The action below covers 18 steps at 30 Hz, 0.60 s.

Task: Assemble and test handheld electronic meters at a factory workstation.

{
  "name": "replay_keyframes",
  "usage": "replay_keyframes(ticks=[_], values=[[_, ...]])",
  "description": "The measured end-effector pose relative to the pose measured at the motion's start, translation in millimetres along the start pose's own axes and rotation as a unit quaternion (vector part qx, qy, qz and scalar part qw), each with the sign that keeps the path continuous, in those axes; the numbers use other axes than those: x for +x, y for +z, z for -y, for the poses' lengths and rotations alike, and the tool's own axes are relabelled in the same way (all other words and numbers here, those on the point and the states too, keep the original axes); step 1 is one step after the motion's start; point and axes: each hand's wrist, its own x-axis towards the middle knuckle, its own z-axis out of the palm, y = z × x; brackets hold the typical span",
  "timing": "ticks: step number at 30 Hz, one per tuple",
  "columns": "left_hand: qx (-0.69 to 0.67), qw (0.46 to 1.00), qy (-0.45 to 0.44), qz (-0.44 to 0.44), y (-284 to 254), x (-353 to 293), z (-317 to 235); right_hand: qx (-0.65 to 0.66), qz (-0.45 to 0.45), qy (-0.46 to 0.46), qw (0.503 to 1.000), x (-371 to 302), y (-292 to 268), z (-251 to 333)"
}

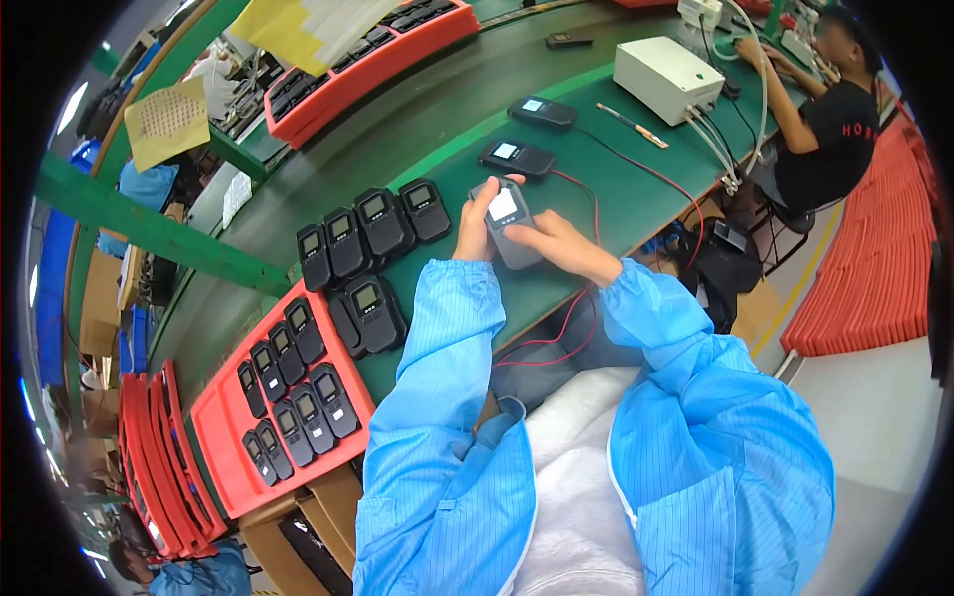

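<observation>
Between my hands, over the green table, is a dark handheld device [515,254] with a lit screen and small buttons. My left hand [476,230] is closed round its left side. The thumb of my right hand [562,245] lies across its front near the buttons, the other fingers mostly hidden behind it. Just beyond lie two similar devices with lit screens, a nearer one [532,164] and a farther one [555,115], each with a red cable. Left of my hands, several black devices [383,228] stand in a group, their screens dark.
A red tray [227,459] with several devices sits at the lower left, another red tray [373,74] at the back. On the green table [636,179] are a pen [632,126] and a white box [668,77] with tubes. A co-worker [823,129] sits at the right, by stacked red trays [863,268].
</observation>
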Motion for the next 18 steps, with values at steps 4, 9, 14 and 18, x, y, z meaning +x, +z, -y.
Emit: replay_keyframes(ticks=[4,9,14,18], values=[[0.038,0.999,0.026,-0.013,0,-7,2,-0.147,0.025,0.003,0.989,-4,-4,0],[0.077,0.996,0.021,-0.032,-3,-4,0,-0.221,0.025,-0.07,0.973,2,-8,-8],[0.076,0.996,0.031,-0.032,0,-9,8,0.008,0.107,0.02,0.994,-2,-20,-3],[0.072,0.996,0.02,-0.047,4,-12,10,0.086,0.119,-0.02,0.989,-7,-24,-2]])
